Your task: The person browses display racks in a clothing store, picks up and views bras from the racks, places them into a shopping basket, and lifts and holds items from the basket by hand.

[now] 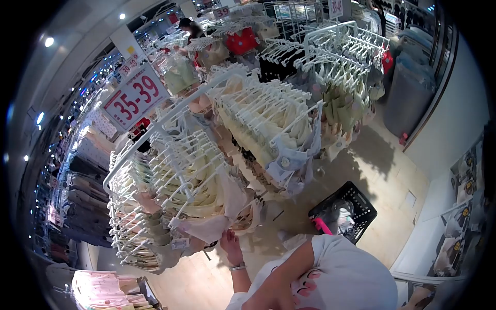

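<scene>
My left hand [231, 246], with a band at the wrist, is raised at the lower edge of a pale pink bra [205, 229]. Its fingers are slightly bent and apart, and the fingertips are at or very near the fabric. That bra hangs at the front end of a packed row of cream and pale underwear [199, 188] on white hangers. A small white tag [180, 243] dangles beside it. My right forearm [281, 276] lies across my white shirt [343, 274]; its hand cannot be made out at the bottom edge.
A black shopping basket [366, 209] containing a pink item stands on the tiled floor [398, 178]. More hanger rows [274, 119] surround a white rail with a "35-39" sign [135, 96]. Folded pink clothes [101, 290] lie lower left. Another person [192, 30] is far back.
</scene>
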Motion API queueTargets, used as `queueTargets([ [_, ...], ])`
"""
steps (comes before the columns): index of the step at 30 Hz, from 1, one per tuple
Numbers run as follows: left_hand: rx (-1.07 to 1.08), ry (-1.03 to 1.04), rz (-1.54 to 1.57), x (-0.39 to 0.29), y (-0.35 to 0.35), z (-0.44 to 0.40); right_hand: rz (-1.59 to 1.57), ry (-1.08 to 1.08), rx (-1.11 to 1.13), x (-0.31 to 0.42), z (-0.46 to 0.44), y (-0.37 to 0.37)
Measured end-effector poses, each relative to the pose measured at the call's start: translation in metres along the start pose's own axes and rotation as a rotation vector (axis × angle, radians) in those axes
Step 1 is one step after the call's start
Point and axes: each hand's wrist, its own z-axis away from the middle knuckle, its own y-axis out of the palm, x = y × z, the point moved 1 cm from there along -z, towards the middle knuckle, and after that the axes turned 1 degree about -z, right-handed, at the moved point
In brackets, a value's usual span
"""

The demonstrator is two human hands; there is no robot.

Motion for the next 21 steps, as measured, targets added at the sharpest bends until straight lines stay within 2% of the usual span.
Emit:
queueTargets([
  [21, -0.05, -0.001, 0.053, 0.005, 0.001, -0.013, -0.013, 0.044, -0.035, -0.002, 0.001, -0.01],
])
